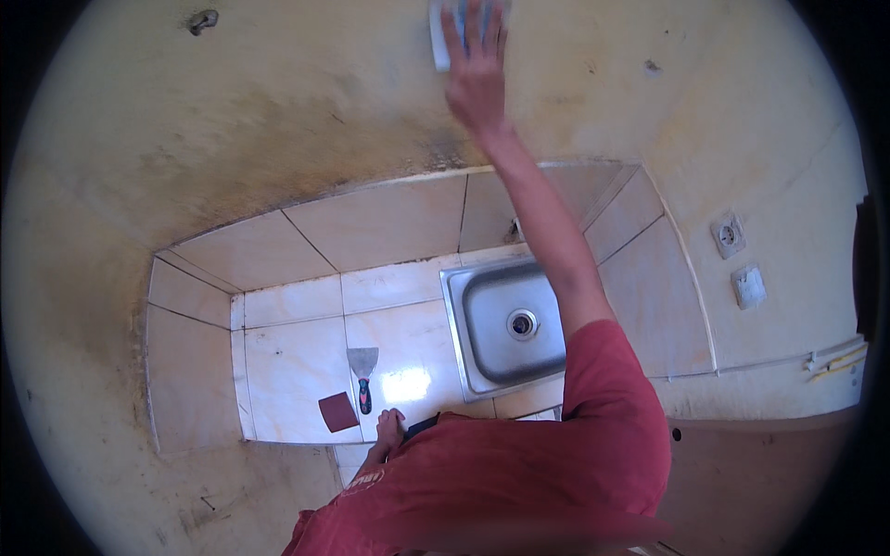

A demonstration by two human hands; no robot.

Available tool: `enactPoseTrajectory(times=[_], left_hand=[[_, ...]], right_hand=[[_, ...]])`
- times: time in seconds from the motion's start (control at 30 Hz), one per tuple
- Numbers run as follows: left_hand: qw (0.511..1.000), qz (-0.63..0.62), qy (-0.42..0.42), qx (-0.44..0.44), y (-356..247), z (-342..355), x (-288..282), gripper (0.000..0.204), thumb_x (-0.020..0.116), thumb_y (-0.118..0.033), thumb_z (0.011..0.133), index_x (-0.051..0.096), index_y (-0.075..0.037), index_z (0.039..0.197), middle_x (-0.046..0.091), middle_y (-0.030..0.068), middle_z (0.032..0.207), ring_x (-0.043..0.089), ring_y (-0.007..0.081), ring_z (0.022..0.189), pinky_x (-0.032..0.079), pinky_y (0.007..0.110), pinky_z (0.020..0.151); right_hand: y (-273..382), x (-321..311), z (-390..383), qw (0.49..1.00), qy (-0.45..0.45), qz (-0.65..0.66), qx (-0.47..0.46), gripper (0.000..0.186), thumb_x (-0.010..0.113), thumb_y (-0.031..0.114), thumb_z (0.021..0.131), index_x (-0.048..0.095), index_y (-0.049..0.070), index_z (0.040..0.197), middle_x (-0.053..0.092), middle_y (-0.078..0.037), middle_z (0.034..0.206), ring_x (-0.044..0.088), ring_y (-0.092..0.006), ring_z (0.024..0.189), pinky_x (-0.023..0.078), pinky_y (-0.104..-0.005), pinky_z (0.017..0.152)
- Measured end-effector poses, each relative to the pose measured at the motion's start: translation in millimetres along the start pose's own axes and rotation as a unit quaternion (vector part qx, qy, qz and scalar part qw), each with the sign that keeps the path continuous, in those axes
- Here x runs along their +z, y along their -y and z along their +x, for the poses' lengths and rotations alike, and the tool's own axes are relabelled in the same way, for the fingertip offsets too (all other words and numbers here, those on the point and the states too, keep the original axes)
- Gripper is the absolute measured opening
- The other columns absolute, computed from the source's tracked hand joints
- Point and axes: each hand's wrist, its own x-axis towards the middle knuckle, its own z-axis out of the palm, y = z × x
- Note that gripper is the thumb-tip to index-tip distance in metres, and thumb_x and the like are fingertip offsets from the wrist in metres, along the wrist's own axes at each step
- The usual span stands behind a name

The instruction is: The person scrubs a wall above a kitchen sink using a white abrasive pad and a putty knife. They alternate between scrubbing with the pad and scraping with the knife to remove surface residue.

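My right arm reaches up the stained yellowish wall. There my right hand (477, 88) presses a flat white and blue pad (440, 46) against the plaster. Its fingers lie spread over the pad; the pad's exact kind does not show. Low down at the counter's front edge, my left hand (390, 428) rests with its fingers curled, and whether anything is inside them is hidden. Close by on the tiled counter lies a scraper (363, 375) with a wide metal blade and a dark and red handle. A reddish-brown square of sandpaper (338, 412) is left of the scraper's handle.
A steel sink (482, 347) is set into the counter (287, 371), under my right arm. Tiled panels (389, 227) border the counter at the back and both sides. On the right wall are a socket (729, 234), a white switch plate (748, 286) and yellow wires (839, 361).
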Motion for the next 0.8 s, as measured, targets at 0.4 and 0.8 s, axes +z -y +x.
enactPoseTrajectory(times=[0.4, 0.8], left_hand=[[0.999, -0.035, 0.011, -0.003, 4.0, 7.6, 6.1, 0.024, 0.056, -0.006, 0.091, 0.061, -0.021, 0.110, 0.054, 0.0124, 0.111, 0.054, 0.0378, 0.108, 0.046, 0.052, 0.085], [0.942, -0.187, 0.264, -0.086, 74.2, 43.9, 6.8, 0.029, 0.062, -0.013, 0.099, 0.061, -0.010, 0.128, 0.062, 0.0153, 0.128, 0.062, 0.0240, 0.112, 0.051, 0.038, 0.093]], right_hand=[[28.6, 7.8, 33.8, 0.998, -0.020, -0.025, 0.059, 0.080, 0.057, 0.031, 0.096, 0.024, 0.003, 0.162, 0.016, -0.029, 0.168, 0.009, -0.0562, 0.153, 0.010, -0.0663, 0.123], [42.9, 40.8, 22.4, 0.987, -0.126, 0.018, 0.099, 0.086, 0.063, 0.046, 0.093, 0.028, 0.012, 0.164, 0.016, -0.026, 0.169, 0.012, -0.0519, 0.155, 0.017, -0.0677, 0.121]])
